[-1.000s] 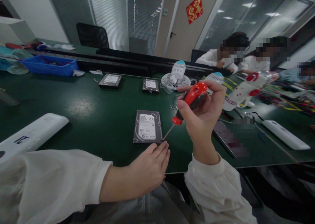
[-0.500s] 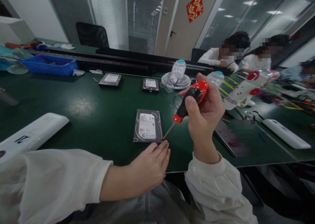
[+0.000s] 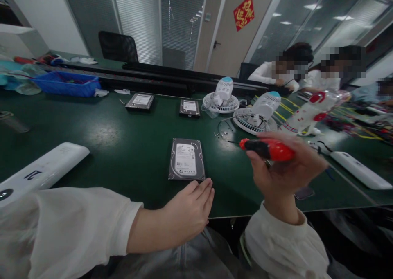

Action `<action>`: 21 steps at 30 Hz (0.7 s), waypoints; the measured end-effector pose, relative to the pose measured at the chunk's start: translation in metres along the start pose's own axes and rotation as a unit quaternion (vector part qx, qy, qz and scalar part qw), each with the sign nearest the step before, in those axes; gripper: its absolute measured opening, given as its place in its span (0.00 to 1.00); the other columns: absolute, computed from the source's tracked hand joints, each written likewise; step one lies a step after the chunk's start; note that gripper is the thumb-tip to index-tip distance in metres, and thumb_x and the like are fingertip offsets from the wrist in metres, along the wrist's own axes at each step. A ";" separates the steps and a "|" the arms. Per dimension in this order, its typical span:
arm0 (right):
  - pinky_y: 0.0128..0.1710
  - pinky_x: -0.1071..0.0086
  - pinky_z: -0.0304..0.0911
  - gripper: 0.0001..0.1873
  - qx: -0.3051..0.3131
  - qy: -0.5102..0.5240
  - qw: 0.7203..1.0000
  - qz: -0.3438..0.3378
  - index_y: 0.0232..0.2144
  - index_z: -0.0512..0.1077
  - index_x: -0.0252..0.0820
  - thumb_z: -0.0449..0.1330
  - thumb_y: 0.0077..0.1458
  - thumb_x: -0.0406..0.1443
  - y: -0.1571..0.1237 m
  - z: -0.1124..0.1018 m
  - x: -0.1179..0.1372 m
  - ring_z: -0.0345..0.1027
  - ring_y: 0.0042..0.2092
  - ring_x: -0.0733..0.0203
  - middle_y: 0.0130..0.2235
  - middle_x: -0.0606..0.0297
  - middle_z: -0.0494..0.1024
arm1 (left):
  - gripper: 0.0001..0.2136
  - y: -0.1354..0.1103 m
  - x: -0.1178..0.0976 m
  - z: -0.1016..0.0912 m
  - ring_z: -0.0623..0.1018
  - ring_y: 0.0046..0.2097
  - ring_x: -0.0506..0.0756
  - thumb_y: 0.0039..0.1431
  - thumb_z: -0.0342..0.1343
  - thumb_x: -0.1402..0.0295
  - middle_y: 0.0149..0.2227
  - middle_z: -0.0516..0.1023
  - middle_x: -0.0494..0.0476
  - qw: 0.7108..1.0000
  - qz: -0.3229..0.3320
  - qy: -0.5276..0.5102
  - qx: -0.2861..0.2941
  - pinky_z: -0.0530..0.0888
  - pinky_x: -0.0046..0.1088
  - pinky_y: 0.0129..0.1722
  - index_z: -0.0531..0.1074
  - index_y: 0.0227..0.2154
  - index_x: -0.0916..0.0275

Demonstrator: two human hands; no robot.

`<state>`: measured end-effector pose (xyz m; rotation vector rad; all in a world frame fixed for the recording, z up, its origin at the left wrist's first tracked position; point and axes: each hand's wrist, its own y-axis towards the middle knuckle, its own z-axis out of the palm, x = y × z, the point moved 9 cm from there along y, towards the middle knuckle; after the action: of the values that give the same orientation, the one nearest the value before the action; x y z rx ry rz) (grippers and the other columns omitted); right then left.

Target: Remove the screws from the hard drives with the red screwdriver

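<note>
A silver-grey hard drive (image 3: 186, 159) lies label up on the green table in front of me. My left hand (image 3: 192, 205) rests at its near right corner, fingers together and bent against the near edge; the thumb is hidden. Raised to the right of the drive, my right hand (image 3: 285, 168) is closed around a red and black screwdriver (image 3: 266, 149). Its shaft points left, away from the drive, and its tip is hard to make out. Small screws (image 3: 223, 134) lie scattered beyond the screwdriver.
Two more hard drives (image 3: 140, 102) (image 3: 189, 107) lie farther back. White fans (image 3: 221, 103) (image 3: 256, 121) stand face down to their right. A blue bin (image 3: 69, 86) is at the back left, a white case marked 21 (image 3: 46, 166) at the left. Co-workers (image 3: 273, 72) sit across the table.
My right hand has lifted the screwdriver off the drive's near right corner and swung it right, turning the shaft leftward. My left hand has stayed at the drive.
</note>
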<state>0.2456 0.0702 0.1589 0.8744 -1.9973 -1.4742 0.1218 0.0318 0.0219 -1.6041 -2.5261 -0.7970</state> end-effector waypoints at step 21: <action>0.47 0.62 0.74 0.15 0.467 -0.093 0.878 0.045 0.51 0.73 0.42 0.55 0.63 0.34 -0.078 0.042 0.027 0.74 0.52 0.54 0.55 0.52 0.76 | 0.18 -0.010 -0.024 -0.044 0.81 0.50 0.65 0.68 0.45 0.69 0.50 0.82 0.72 0.991 0.114 -0.030 -0.069 0.71 0.41 0.47 0.77 0.49 0.74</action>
<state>0.2128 0.0606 0.0726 0.9774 -2.8910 -0.4684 0.1139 -0.0109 0.0485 -1.9440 -2.3115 -0.9252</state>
